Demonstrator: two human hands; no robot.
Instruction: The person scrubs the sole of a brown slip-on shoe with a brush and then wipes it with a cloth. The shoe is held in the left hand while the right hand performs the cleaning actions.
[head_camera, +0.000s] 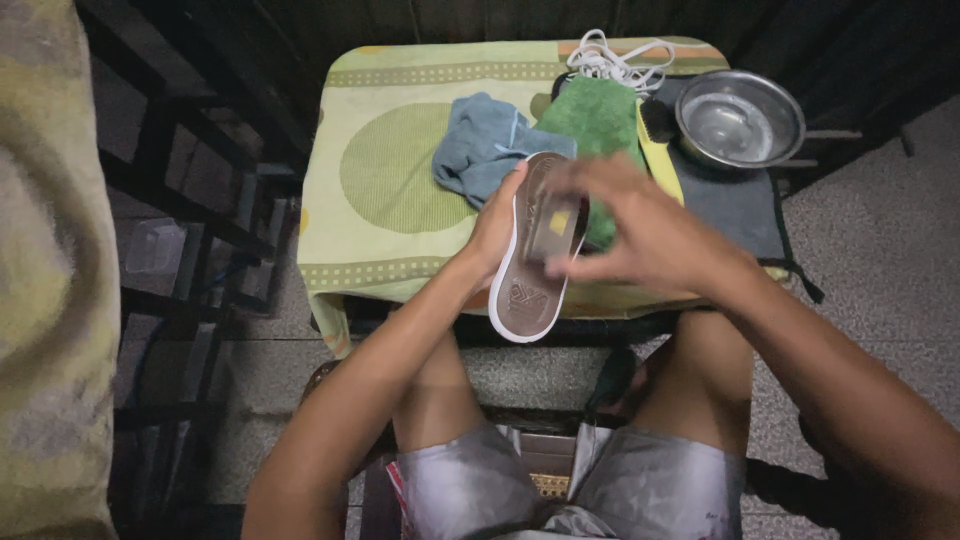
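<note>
In the head view, the left hand (497, 228) gripped a brown-soled white-edged shoe (535, 255), sole up, above the front edge of the tabletop (400, 150). The right hand (640, 230), blurred, lay on the sole; I could not tell whether its fingers (585, 185) gripped. Behind lay a blue cloth (480, 140), a green towel (600, 115) and a steel bowl (740, 118).

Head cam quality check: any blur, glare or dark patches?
Head view: the right hand is motion-blurred over the brown-soled white-rimmed shoe, the left hand sharper; soft glare inside the round metal bowl; the frame corners fall dark; the green patterned tablecloth is evenly lit.
</note>
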